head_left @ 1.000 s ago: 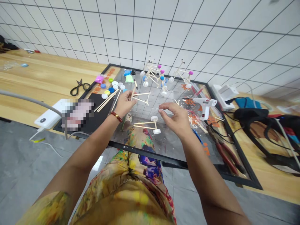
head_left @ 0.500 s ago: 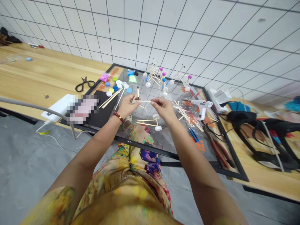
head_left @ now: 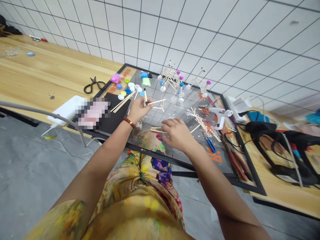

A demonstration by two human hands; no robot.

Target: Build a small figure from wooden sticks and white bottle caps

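Wooden stick frame (head_left: 155, 103) pinched firmly in the left hand (head_left: 138, 110), no caps fitted; curled right hand (head_left: 176, 134) lies over a second frame (head_left: 156, 130), grip unclear; three cap-finished frames (head_left: 170, 78) stand beyond the left hand

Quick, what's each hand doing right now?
Left hand: closed, holding a wooden stick frame.
Right hand: curled over a second stick frame; cannot tell if holding it.

Only one cam, head-worn, aimed fwd & down over the lap (head_left: 142, 173). It's close above the left hand (head_left: 138, 110) and right hand (head_left: 176, 135), w/ the bench (head_left: 50, 73) and tiled wall (head_left: 200, 33) beyond.
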